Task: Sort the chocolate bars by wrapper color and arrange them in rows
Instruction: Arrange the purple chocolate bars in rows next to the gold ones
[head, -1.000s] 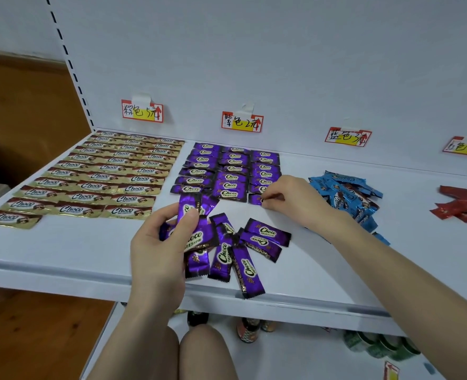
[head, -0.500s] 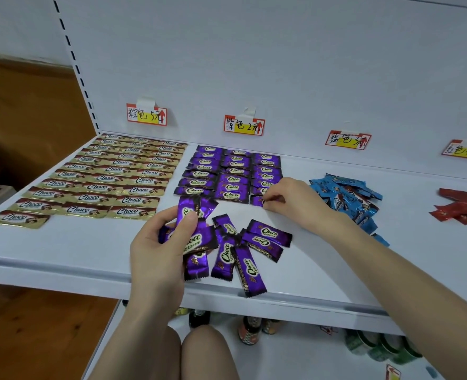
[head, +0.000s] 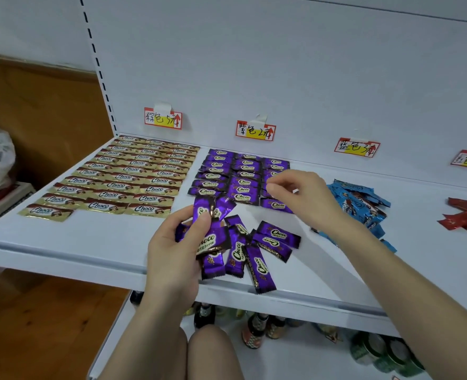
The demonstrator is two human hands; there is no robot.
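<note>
Gripping a fan of purple bars [head: 213,239] in the left hand [head: 172,248], thumb pressed across the top wrapper. Just right of it, touching the fan: loose purple bars [head: 276,237], scattered, one reaching the shelf lip [head: 62,257]. Beyond the knuckles: purple rows [head: 226,174] in three columns, with the right hand [head: 306,193] hovering over their near right corner, fingers loosely curled, nothing seen in them. Close right of that hand: blue heap [head: 363,207]; farther right, red wrappers [head: 465,215]. Well left of the left hand: gold-brown rows [head: 122,176]. Bare white shelf between those rows and the lip.
</note>
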